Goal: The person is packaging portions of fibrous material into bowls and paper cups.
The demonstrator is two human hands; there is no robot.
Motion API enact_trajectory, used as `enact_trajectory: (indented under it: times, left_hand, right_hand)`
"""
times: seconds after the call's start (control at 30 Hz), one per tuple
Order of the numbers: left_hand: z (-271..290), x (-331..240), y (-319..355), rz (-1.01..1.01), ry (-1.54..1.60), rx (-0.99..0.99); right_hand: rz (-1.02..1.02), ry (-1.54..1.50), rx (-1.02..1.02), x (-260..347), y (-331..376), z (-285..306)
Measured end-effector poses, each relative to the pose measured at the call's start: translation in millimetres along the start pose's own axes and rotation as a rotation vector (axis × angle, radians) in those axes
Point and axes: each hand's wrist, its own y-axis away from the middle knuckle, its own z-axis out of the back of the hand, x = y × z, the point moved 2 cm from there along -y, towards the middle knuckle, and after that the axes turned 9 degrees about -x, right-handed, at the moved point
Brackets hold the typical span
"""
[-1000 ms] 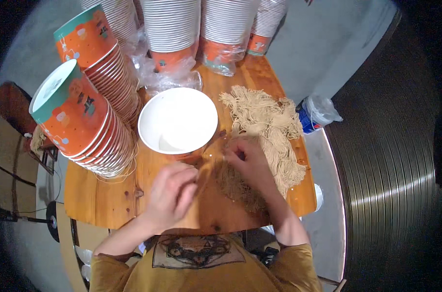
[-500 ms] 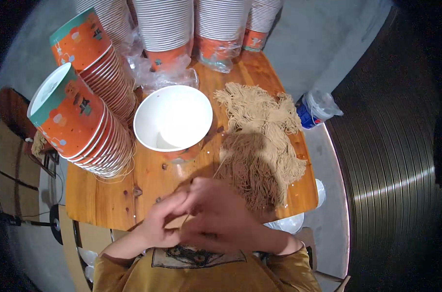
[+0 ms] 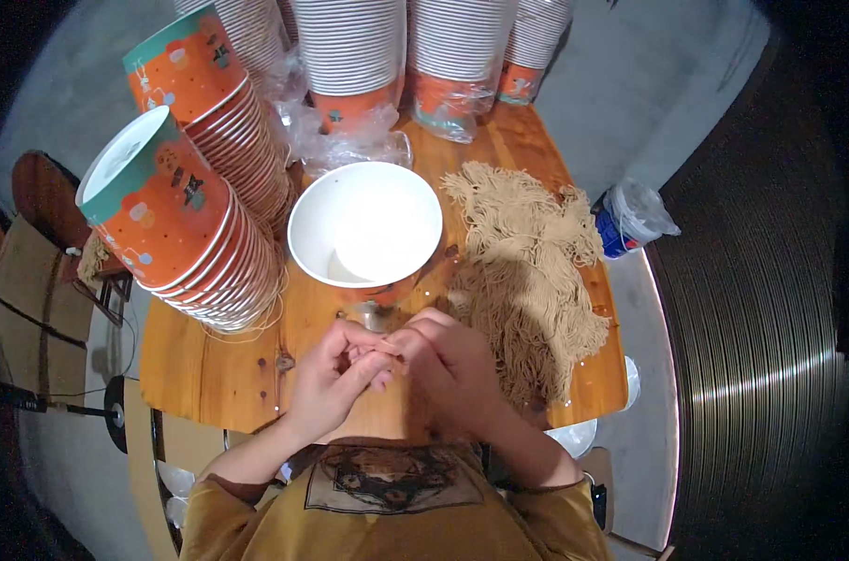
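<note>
Both hands meet just in front of an open paper tub [image 3: 364, 234], white inside and orange outside, standing upright on the wooden table. My left hand [image 3: 340, 376] is closed in a pinch, its thumb and fingertips pressed against those of my right hand [image 3: 448, 366]. The right hand's fingers are curled and closed too. Whatever lies between the fingertips is too small or hidden to make out. To the right of the tub, a spread heap of tan cords [image 3: 527, 252] lies close to my right hand, partly in shadow.
Orange and teal stacked paper tubs [image 3: 176, 224] lean at the left, with thin cords around the nearest stack's lower end. Taller stacks in clear plastic [image 3: 349, 56] stand at the back of the wooden table [image 3: 228, 383]. A blue and white bucket [image 3: 625, 220] sits beyond the right edge.
My hands have shifted slightly up, toward the tub, and now meet at the fingertips. A thin strand seen by the hands before no longer shows. The whole view has shifted a little.
</note>
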Motion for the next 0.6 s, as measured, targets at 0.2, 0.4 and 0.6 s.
enact_trajectory:
  times: [0.2, 0.4, 0.6]
  left_hand:
    - [-1.8, -6.1, -10.1, 0.109, 0.217, 0.053]
    - [-8.2, -11.7, -11.9, -0.152, -0.228, 0.066]
    - [-12.2, -7.3, -16.9, 0.182, 0.263, -0.042]
  right_hand:
    - [-0.414, -0.319, -0.002, -5.9, 1.7, 2.5]
    - [-0.395, -0.197, 0.007, -11.3, 1.4, 2.6]
    - [-0.327, -0.175, 0.031, -17.8, 7.2, 2.4]
